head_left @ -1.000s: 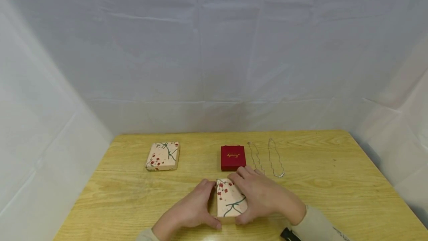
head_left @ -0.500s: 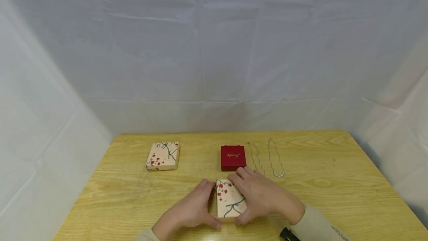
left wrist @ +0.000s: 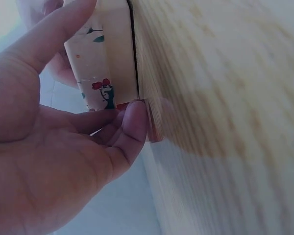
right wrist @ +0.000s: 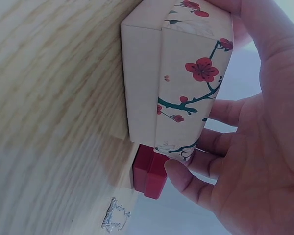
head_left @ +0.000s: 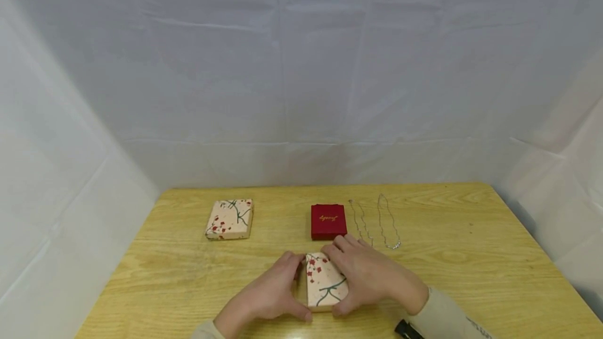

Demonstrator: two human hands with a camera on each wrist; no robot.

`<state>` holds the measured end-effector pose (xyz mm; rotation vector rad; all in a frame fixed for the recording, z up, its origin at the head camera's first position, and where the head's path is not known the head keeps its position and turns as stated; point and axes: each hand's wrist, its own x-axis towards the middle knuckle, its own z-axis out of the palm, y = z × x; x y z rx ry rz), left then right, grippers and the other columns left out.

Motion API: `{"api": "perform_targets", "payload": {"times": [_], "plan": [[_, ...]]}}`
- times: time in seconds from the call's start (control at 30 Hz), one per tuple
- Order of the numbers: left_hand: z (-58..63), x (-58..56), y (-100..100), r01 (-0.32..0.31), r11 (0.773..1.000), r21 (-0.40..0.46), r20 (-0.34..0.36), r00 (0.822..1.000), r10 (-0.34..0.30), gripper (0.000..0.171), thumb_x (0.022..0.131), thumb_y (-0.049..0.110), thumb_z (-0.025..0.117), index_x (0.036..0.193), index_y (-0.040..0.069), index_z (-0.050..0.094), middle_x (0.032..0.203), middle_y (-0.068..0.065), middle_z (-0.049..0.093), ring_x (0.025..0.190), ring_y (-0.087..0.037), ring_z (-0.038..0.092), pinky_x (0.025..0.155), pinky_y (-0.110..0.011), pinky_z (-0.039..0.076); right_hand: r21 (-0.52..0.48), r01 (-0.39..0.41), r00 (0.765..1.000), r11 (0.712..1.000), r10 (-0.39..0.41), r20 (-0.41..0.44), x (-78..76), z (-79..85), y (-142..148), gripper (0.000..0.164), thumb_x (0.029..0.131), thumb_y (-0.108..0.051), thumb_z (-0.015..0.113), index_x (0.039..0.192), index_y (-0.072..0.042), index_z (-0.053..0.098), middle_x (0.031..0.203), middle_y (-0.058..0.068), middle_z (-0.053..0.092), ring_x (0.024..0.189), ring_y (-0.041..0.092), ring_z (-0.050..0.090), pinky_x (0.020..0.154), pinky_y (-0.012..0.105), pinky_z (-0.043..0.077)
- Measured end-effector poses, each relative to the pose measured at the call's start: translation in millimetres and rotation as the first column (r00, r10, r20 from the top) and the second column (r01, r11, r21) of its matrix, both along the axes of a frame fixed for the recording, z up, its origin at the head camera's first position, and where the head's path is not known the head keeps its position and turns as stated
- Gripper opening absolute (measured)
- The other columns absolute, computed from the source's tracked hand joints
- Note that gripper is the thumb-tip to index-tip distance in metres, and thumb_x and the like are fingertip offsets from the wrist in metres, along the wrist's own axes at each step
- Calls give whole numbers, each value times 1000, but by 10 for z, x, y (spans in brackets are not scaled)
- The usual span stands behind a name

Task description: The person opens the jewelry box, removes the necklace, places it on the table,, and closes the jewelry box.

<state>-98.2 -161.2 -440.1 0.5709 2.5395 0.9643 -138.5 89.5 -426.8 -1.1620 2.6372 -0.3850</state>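
Note:
Both hands are at a cream lidded gift box (head_left: 325, 281) with red blossoms and green branches, near the front of the table. My left hand (head_left: 273, 292) holds its left side, thumb at the near corner and fingers at the far one. From the right, my right hand (head_left: 369, 276) grips the box, covering part of the top; its thumb is at the near edge, its fingers at the far edge. In the right wrist view the patterned lid (right wrist: 191, 83) sits over a plain cream base (right wrist: 142, 83), part of which shows below it.
A second blossom-patterned box (head_left: 230, 219) lies at the back left of the wooden table (head_left: 179, 276). Just beyond the hands sits a red box (head_left: 328, 221) with gold lettering. Two silver chain necklaces, one a beaded necklace (head_left: 389, 224), lie to its right. White sheeting (head_left: 301, 93) surrounds the table.
The gift box between the hands has shifted a hair to the right, and less of its near side shows below the lid's top. Both hands stay almost in place.

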Motion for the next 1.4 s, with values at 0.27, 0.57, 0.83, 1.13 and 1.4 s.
{"api": "perform_targets", "payload": {"times": [0.27, 0.57, 0.83, 1.13, 1.4], "plan": [[14, -9, 7, -2, 1000, 9, 29, 1000, 2, 120, 69, 45, 100, 158, -5, 38, 141, -10, 51, 124, -23, 57, 112, -45, 48, 14, 6, 1000, 1000, -6, 18, -5, -19, 12, 101, 70, -68, 88, 149, -17, 52, 124, -7, 51, 114, 14, 46, 102, 50, 51], [32, -23, 7, 3, 1000, 14, 30, 1000, -3, 120, 69, 44, 100, 159, -4, 37, 139, -9, 51, 117, -18, 57, 107, -42, 51, 14, 12, 1000, 1000, -12, 28, 0, -54, 28, 103, 68, -70, 89, 149, -17, 53, 122, -8, 51, 111, 12, 46, 101, 46, 50], [40, -5, 26, -13, 1000, 11, 28, 1000, 13, 121, 68, 44, 100, 160, -2, 36, 137, -6, 52, 116, -19, 58, 107, -43, 52, 11, 4, 1000, 1000, -4, 20, 2, -63, 33, 106, 68, -73, 88, 150, -16, 52, 123, -7, 52, 110, 12, 45, 96, 44, 50], [39, -7, 20, -14, 1000, 24, 25, 1000, 13, 121, 68, 43, 100, 160, -2, 35, 140, -7, 51, 116, -19, 58, 107, -43, 52, -5, 10, 999, 1000, -10, 40, 1, -91, 45, 107, 68, -74, 87, 151, -16, 52, 124, -8, 52, 112, 12, 45, 99, 48, 51], [7, 10, 69, -4, 998, 63, -13, 1000, 4, 120, 67, 37, 101, 161, 0, 35, 156, -10, 43, 142, -30, 48, 119, -50, 39, -15, 3, 999, 1000, -2, 40, -5, -109, 50, 110, 70, -81, 82, 152, -15, 52, 128, -7, 52, 114, 12, 46, 99, 46, 51]]}}
